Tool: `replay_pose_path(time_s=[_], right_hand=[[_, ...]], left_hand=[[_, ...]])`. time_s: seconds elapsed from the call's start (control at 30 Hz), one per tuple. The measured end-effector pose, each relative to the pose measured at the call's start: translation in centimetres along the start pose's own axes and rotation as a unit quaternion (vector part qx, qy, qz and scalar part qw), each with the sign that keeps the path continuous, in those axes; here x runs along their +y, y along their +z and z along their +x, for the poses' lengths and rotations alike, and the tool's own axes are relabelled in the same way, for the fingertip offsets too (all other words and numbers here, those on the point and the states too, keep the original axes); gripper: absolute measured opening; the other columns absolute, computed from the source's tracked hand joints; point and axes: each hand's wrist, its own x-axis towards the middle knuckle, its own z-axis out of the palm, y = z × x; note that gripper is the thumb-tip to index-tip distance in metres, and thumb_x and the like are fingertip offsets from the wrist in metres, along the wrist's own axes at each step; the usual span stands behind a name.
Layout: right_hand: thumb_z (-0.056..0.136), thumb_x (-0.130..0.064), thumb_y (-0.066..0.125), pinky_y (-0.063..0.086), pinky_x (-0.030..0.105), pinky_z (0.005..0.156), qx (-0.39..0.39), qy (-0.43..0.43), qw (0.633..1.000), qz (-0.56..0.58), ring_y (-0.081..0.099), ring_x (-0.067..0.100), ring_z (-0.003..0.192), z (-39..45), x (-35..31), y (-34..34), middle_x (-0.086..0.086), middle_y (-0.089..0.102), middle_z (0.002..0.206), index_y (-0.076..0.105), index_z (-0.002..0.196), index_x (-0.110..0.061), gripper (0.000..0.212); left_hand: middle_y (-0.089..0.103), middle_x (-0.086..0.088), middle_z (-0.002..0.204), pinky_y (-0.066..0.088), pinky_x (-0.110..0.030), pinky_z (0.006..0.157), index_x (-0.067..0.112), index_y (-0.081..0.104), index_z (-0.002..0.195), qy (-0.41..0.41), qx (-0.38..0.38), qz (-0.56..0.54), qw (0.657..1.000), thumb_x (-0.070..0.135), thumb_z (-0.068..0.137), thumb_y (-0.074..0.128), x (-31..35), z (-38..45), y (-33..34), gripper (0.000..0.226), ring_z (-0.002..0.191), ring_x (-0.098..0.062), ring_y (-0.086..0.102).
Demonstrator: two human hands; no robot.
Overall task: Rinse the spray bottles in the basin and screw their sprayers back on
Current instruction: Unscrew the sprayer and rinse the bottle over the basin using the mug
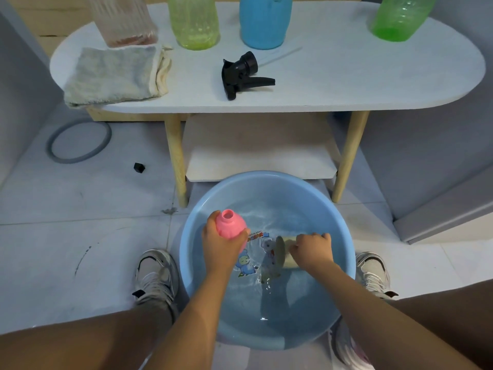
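Note:
A pink spray bottle point(230, 225) without its sprayer stands tilted in the blue basin point(266, 182) of water on the floor; my left hand point(221, 243) grips its body, the open neck pointing up. My right hand point(312, 249) is closed on a yellow sponge point(285, 248) with a dark scouring side, at the water's surface in the middle of the basin. A black trigger sprayer point(243, 75) lies on its side on the white oval table point(373, 76) behind the basin, apart from both hands.
Along the table's far edge stand a clear ribbed bottle point(122, 22), a yellow-green bottle point(194, 22), a blue bottle point(264, 22) and a green bottle point(400, 20). A folded grey cloth point(114, 74) lies at the table's left. My shoes flank the basin. A grey ring point(80, 142) and a small black cap point(139, 167) lie on the floor.

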Motion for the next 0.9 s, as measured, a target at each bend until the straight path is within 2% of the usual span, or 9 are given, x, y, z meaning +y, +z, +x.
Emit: replay_pose_path(time_s=[0.1, 0.17, 0.23, 0.37, 0.47, 0.53, 0.63, 0.77, 0.9], right_hand=[[0.090, -0.034, 0.047, 0.028, 0.031, 0.074, -0.016, 0.090, 0.979, 0.184, 0.049, 0.025, 0.074, 0.2, 1.6, -0.3, -0.001, 0.048, 0.061, 0.040, 0.057, -0.017, 0.037], [0.085, -0.030, 0.055, 0.033, 0.029, 0.065, -0.027, 0.142, 0.939, 0.312, 0.046, 0.023, 0.064, 0.1, 2.6, -0.5, 0.000, 0.045, 0.055, 0.042, 0.053, -0.016, 0.037], [0.081, -0.023, 0.059, 0.033, 0.028, 0.054, -0.032, 0.153, 0.905, 0.397, 0.041, 0.019, 0.055, -0.2, 3.0, -0.8, 0.002, 0.043, 0.054, 0.047, 0.053, -0.013, 0.032], [0.073, -0.026, 0.065, 0.029, 0.029, 0.054, -0.007, 0.154, 0.829, 0.537, 0.034, 0.018, 0.059, -0.9, 3.4, -1.3, 0.005, 0.038, 0.060, 0.049, 0.057, -0.013, 0.026], [0.075, -0.030, 0.072, 0.027, 0.030, 0.058, 0.000, 0.136, 0.794, 0.592, 0.033, 0.017, 0.063, -0.9, 3.4, -1.9, 0.003, 0.036, 0.062, 0.045, 0.058, -0.017, 0.034], [0.074, -0.037, 0.075, 0.021, 0.032, 0.060, 0.005, 0.118, 0.776, 0.620, 0.028, 0.016, 0.061, -0.7, 3.4, -2.5, 0.000, 0.030, 0.060, 0.036, 0.054, -0.023, 0.045], [0.078, -0.034, 0.073, 0.018, 0.028, 0.053, 0.019, 0.090, 0.756, 0.648, 0.023, 0.011, 0.051, -0.5, 3.3, -4.1, -0.009, 0.024, 0.050, 0.026, 0.052, -0.025, 0.055], [0.080, -0.032, 0.072, 0.021, 0.020, 0.046, 0.033, 0.053, 0.744, 0.665, 0.027, 0.005, 0.045, -0.5, 2.9, -6.1, -0.014, 0.030, 0.043, 0.031, 0.053, -0.022, 0.051], [0.076, -0.036, 0.076, 0.031, 0.019, 0.056, 0.046, 0.038, 0.753, 0.655, 0.046, 0.007, 0.056, -0.1, 2.6, -6.9, -0.006, 0.052, 0.055, 0.041, 0.050, -0.021, 0.046]], left_hand=[[0.050, 0.001, 0.124, 0.046, -0.034, 0.089, 0.026, 0.046, 0.129, 0.002, 0.001, 0.001, 1.000, 0.026, 0.062, 0.084, 0.2, -0.1, 0.0, 0.077, 0.106, -0.020, 0.052], [0.049, 0.000, 0.125, 0.046, -0.036, 0.091, 0.026, 0.046, 0.130, 0.000, 0.000, -0.003, 1.000, 0.024, 0.062, 0.084, 0.4, -0.2, 0.0, 0.078, 0.104, -0.019, 0.051], [0.049, -0.001, 0.125, 0.047, -0.039, 0.093, 0.026, 0.045, 0.131, 0.001, -0.002, -0.006, 1.000, 0.023, 0.062, 0.084, 0.5, -0.1, 0.1, 0.079, 0.103, -0.019, 0.051], [0.050, -0.002, 0.124, 0.048, -0.041, 0.093, 0.025, 0.045, 0.131, 0.003, 0.000, -0.005, 1.000, 0.022, 0.062, 0.084, 0.8, -0.5, 0.3, 0.079, 0.106, -0.022, 0.052], [0.049, 0.000, 0.124, 0.048, -0.041, 0.093, 0.026, 0.045, 0.130, 0.003, -0.003, -0.006, 1.000, 0.022, 0.062, 0.084, 0.8, -0.7, 0.4, 0.079, 0.106, -0.021, 0.051], [0.050, 0.001, 0.123, 0.048, -0.038, 0.092, 0.027, 0.046, 0.128, 0.007, -0.002, -0.006, 1.000, 0.025, 0.061, 0.085, 0.8, -0.7, 0.4, 0.078, 0.104, -0.019, 0.051], [0.050, 0.001, 0.124, 0.047, -0.036, 0.092, 0.027, 0.045, 0.129, 0.008, -0.002, 0.001, 1.000, 0.026, 0.061, 0.086, 0.8, -0.7, 0.6, 0.079, 0.106, -0.018, 0.051], [0.048, 0.001, 0.125, 0.048, -0.039, 0.092, 0.029, 0.044, 0.130, 0.012, -0.010, 0.006, 1.000, 0.026, 0.061, 0.085, 0.9, -0.9, 0.8, 0.081, 0.103, -0.017, 0.050], [0.049, 0.000, 0.126, 0.047, -0.036, 0.091, 0.027, 0.044, 0.130, 0.025, -0.014, 0.007, 1.000, 0.026, 0.061, 0.086, 0.8, -1.0, 0.9, 0.081, 0.108, -0.020, 0.051]])
